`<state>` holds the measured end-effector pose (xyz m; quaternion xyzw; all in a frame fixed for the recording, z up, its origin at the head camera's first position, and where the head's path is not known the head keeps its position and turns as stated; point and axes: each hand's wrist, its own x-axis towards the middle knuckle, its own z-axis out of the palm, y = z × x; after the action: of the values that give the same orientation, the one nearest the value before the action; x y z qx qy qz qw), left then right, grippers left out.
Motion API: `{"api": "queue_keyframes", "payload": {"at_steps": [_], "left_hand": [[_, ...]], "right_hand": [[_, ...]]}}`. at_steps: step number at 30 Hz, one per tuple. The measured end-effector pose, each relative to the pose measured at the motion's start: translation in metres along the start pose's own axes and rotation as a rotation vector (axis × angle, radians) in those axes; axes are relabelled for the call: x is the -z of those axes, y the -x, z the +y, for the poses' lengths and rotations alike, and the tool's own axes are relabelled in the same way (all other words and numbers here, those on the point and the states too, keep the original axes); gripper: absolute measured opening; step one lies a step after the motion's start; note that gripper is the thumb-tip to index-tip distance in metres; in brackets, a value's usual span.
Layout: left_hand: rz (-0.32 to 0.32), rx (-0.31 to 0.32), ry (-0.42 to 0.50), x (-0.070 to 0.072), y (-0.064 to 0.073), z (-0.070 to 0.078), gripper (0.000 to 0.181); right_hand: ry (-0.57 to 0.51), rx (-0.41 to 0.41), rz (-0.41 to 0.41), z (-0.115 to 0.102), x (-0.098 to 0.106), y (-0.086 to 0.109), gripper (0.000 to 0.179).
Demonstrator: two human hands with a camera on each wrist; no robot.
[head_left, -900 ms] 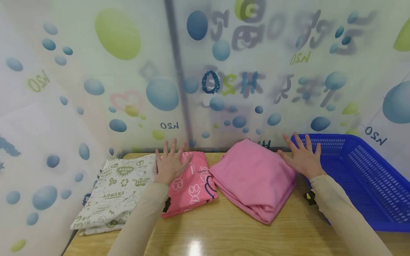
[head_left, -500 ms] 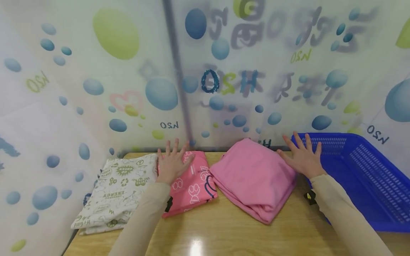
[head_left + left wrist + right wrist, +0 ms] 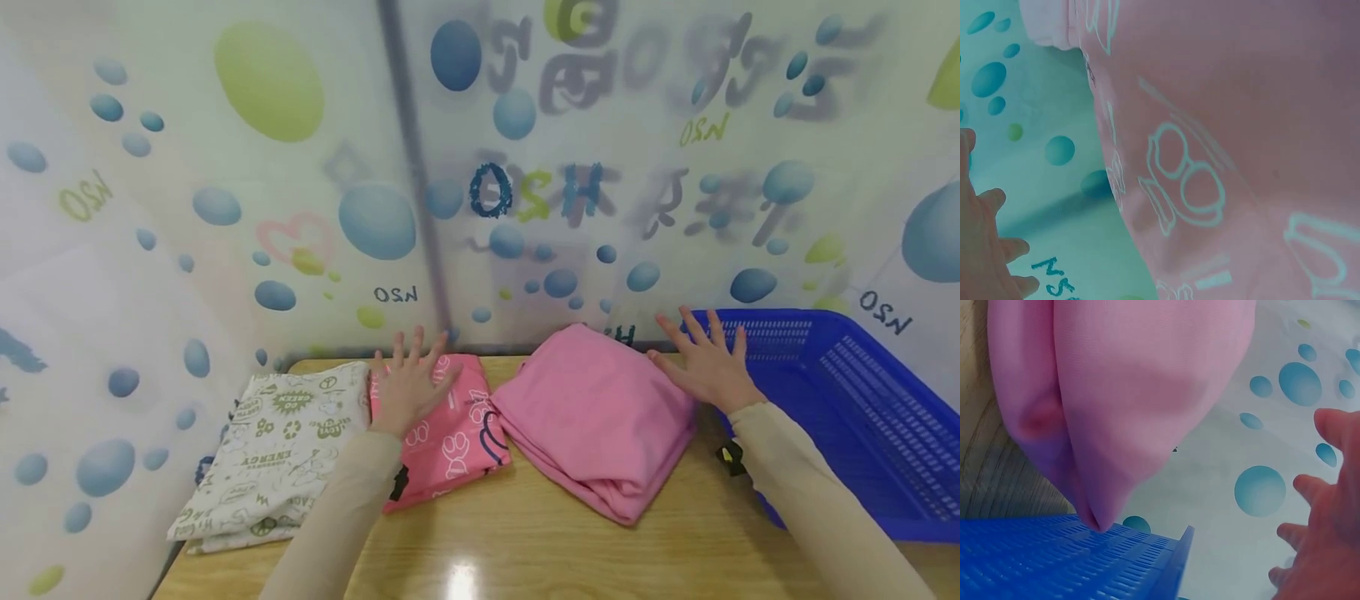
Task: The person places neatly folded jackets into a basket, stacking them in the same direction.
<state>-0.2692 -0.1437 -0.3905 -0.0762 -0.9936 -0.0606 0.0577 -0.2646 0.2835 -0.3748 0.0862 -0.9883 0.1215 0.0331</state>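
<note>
My left hand [image 3: 407,390] is held with spread fingers above a folded pink printed cloth [image 3: 457,433]; the left wrist view shows the hand apart from this cloth [image 3: 1241,125]. To its left lies a folded white cloth [image 3: 285,450] with green print. Between my hands a plain pink folded cloth [image 3: 600,417] rests on the table with one corner toward me. My right hand [image 3: 708,367], fingers spread too, hovers between that cloth and a blue plastic basket [image 3: 795,321]. Neither hand holds anything. The right wrist view shows the plain pink cloth [image 3: 1129,381] beside the basket wall [image 3: 1085,556].
The wooden table [image 3: 525,542] carries all the cloths and the basket. A pale wall sheet [image 3: 637,125] with blue and green dots rises directly behind the table and along its left side. Something dark blue [image 3: 204,468] shows at the white cloth's left edge.
My left hand has shifted slightly to the right over the printed cloth. The right hand has moved a touch left and up. The cloths and basket stay in place.
</note>
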Motion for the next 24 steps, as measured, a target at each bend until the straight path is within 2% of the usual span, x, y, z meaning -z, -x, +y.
{"api": "queue_keyframes", "payload": {"at_steps": [6,12,19,24], "left_hand": [[-0.018,-0.023,0.083,-0.01,0.0,0.016,0.066],[-0.039,-0.053,0.112,-0.024,0.001,0.035,0.067],[-0.065,-0.081,0.192,-0.03,0.01,0.061,0.068],[-0.046,-0.092,0.249,-0.031,0.019,0.077,0.069]], "right_hand": [[-0.01,0.074,-0.04,0.001,-0.002,-0.003,0.074],[-0.001,0.123,-0.041,0.002,-0.004,-0.003,0.069],[-0.005,0.178,-0.047,0.003,-0.008,-0.006,0.063],[-0.016,0.218,-0.057,0.003,-0.009,-0.008,0.059]]}}
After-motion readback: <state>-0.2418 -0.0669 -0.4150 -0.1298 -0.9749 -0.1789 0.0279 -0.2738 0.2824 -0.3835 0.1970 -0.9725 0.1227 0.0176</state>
